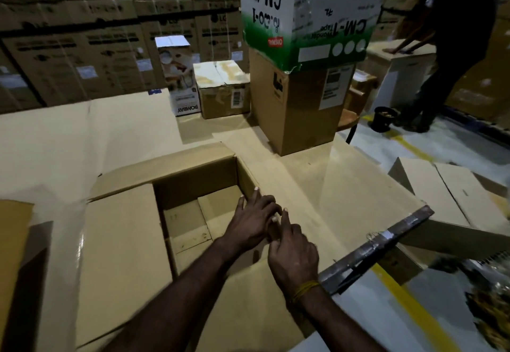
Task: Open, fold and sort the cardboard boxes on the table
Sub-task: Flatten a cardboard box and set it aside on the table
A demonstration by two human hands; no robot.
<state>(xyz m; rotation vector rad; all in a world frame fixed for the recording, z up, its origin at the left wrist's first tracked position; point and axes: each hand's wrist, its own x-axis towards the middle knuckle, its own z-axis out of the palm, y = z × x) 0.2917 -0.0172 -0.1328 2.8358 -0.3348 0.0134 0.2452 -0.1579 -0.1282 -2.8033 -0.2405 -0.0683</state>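
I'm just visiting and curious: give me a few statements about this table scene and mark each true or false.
1. Both hands are at the right wall of the open box. True: the left hand and right hand meet there.
2. A green-and-white box sits on top of a tall brown box. True.
3. The open box is full of goods. False: only its cardboard bottom flaps show inside.
4. A second person stands at the far right. True, leaning on a box there.
5. The right wrist is bare. False: it wears a yellow band.
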